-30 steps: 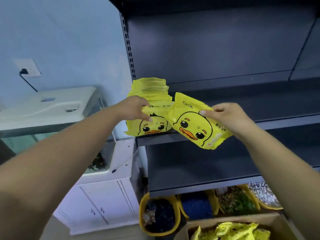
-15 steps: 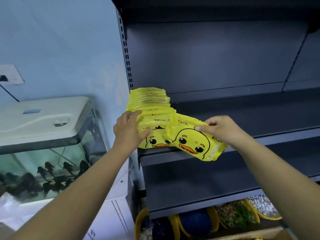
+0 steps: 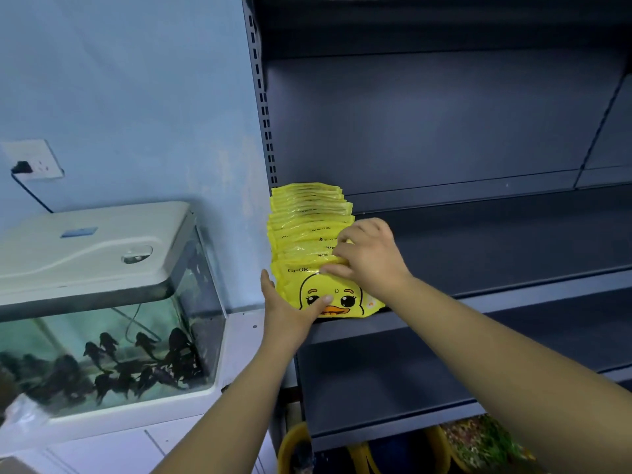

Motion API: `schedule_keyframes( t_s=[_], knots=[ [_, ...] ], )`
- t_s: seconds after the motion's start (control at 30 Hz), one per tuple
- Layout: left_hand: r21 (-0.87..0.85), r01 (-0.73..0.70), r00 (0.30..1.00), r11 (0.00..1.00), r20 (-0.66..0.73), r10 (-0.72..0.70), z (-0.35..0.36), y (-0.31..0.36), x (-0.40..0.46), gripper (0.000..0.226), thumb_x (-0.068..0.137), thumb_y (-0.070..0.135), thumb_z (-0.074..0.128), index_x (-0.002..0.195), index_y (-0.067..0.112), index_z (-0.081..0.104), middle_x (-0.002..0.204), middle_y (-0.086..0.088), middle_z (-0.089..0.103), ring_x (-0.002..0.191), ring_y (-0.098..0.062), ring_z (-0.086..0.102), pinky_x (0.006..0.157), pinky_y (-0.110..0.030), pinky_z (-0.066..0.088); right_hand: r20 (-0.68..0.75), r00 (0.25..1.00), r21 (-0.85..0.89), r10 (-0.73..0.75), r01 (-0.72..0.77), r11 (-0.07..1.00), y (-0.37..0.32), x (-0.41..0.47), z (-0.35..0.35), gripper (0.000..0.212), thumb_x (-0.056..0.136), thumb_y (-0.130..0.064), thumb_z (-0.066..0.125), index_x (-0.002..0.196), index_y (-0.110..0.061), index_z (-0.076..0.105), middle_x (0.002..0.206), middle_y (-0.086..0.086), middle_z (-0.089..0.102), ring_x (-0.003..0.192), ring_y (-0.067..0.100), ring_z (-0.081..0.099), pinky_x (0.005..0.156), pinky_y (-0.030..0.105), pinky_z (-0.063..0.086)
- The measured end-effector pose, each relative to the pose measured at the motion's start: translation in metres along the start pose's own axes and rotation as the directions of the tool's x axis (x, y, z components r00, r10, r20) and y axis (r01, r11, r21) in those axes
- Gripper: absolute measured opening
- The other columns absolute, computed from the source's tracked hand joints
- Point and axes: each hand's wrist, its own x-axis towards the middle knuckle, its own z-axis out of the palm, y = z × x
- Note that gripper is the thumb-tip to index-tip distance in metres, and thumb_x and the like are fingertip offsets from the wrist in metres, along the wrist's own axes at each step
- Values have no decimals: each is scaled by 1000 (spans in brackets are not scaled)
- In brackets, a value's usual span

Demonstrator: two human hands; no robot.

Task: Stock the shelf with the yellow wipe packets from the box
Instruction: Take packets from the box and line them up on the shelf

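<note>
From my head camera, looking forward and down: a row of glossy yellow wipe packets (image 3: 309, 220) stands one behind another at the left end of the dark grey metal shelf (image 3: 478, 295), running from its front edge back to the rear panel. The front yellow packet with the cartoon duck face (image 3: 337, 295) stands at the shelf's front lip, tipped slightly back against the others.

My left hand (image 3: 287, 311) lies against this front packet's left edge and lower face, fingers straight along the side and the thumb pressed flat across the duck's face; it is not curled round anything. My right hand (image 3: 367, 258) sits on top of the row, its fingers bent over the front packet's upper edge, pinching it against the packets behind.

To the left, beside the shelf upright, a glass fish tank with a white plastic lid (image 3: 102, 302) holds dark fish. Below the shelves, round yellow-rimmed tubs (image 3: 441, 446) hold loose goods. The box is out of sight.
</note>
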Motion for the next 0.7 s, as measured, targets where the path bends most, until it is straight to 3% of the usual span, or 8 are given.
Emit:
schedule_keyframes(
  t_s=[0.13, 0.17, 0.23, 0.27, 0.33, 0.47, 0.57, 0.7],
  knots=[
    [47, -46, 996, 998, -75, 50, 3, -7, -5, 108, 63, 32, 82, 145, 22, 12, 139, 0, 44, 122, -17, 47, 92, -24, 38, -101, 913, 206, 395, -369, 906, -6, -26, 10, 61, 67, -65, 53, 106, -19, 64, 121, 7, 57, 117, 19, 40, 104, 44, 21],
    [56, -57, 994, 997, -92, 62, 4, -8, -7, 108, 62, 35, 82, 145, 25, 12, 140, 2, 43, 123, -17, 46, 93, -26, 38, -79, 819, 353, 569, -511, 784, -10, -34, 8, 71, 67, -61, 62, 123, -19, 54, 136, 8, 45, 127, 18, 31, 108, 45, 20],
    [65, -64, 991, 996, -115, 72, 8, -8, -8, 110, 62, 39, 81, 145, 29, 10, 143, 4, 39, 127, -18, 42, 98, -29, 37, 216, 635, 652, 742, -660, 374, -19, -46, 9, 94, 69, -40, 75, 144, -18, 23, 153, 6, 14, 140, 18, 15, 113, 34, 18],
    [59, -65, 991, 996, -115, 71, 9, -8, -8, 111, 62, 40, 81, 145, 29, 8, 144, 4, 38, 128, -17, 41, 99, -30, 37, 352, 588, 725, 728, -663, 185, -23, -48, 9, 102, 70, -30, 77, 147, -18, 11, 154, 4, 6, 141, 17, 12, 110, 26, 20],
    [27, -48, 994, 998, -92, 51, 9, -11, -4, 115, 58, 44, 82, 145, 30, 8, 142, 5, 40, 127, -17, 43, 103, -33, 38, 456, 575, 771, 680, -637, 21, -23, -46, 18, 110, 69, -20, 77, 147, -20, 0, 154, 3, 8, 140, 17, 18, 104, 21, 25],
    [-80, -40, 999, 996, -4, 39, 1, -13, 16, 112, 34, 71, 77, 130, 28, 39, 119, 5, 61, 109, -17, 59, 95, -46, 48, 475, 595, 785, 648, -619, -7, -14, -36, 35, 112, 66, -26, 78, 146, -25, 1, 150, 6, 25, 135, 18, 31, 107, 31, 33],
    [-76, -85, 993, 994, 76, 90, 2, -10, 30, 102, 41, 69, 75, 127, 22, 46, 117, 2, 62, 107, -13, 60, 93, -39, 50, 448, 620, 812, 644, -583, -3, -9, -33, 38, 106, 69, -20, 77, 146, -23, 6, 146, 4, 29, 133, 16, 33, 100, 23, 34],
    [-45, -148, 986, 988, 64, 151, 7, -16, 48, 116, 39, 74, 75, 129, 10, 42, 119, -6, 60, 108, -15, 59, 85, -25, 51, 452, 659, 808, 601, -588, 37, 0, -29, 47, 109, 64, -30, 79, 145, -25, 6, 141, -2, 33, 130, 13, 35, 101, 25, 32]
  ],
)
